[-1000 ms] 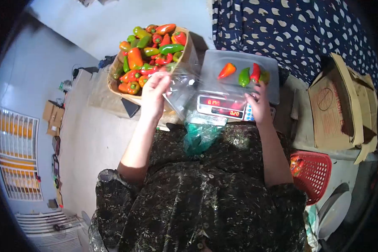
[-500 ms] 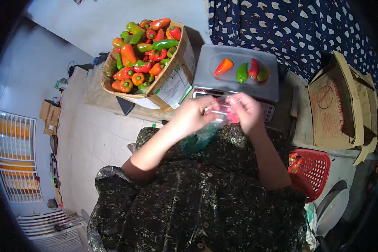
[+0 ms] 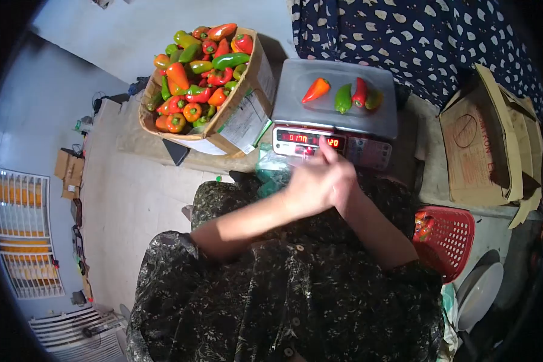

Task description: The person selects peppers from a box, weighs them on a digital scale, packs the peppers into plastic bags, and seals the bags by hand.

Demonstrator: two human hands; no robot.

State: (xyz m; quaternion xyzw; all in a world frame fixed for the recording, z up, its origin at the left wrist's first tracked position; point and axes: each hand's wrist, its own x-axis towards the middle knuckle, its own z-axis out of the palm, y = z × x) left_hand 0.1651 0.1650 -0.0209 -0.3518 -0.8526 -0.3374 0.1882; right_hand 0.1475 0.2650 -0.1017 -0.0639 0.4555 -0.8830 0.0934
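Note:
My left hand (image 3: 309,187) and my right hand (image 3: 342,181) are pressed together above my lap, in front of the scale. Their fingers are bunched and overlap, partly blurred, with one or two pointing toward the scale; what lies between them is hidden. Beside my left hand hangs a see-through plastic bag (image 3: 271,175) with a greenish tint; whether a hand grips it cannot be made out. Just beyond is a digital scale (image 3: 286,111) with lit red digits. On its metal plate lie an orange pepper (image 3: 316,90), a green pepper (image 3: 343,99), a red pepper (image 3: 359,92) and a darker greenish pepper (image 3: 374,99).
A cardboard box (image 3: 241,130) heaped with red, orange and green peppers stands left of the scale. To the right are an opened carton (image 3: 479,145), a red basket (image 3: 455,238) holding some peppers, and a white basin (image 3: 481,295). A patterned dark cloth (image 3: 404,42) hangs behind.
My hands, earlier apart with clear plastic and something pinkish-red between them, have come together and overlap. The bag now shows left of them. The scale's lit display has come into view.

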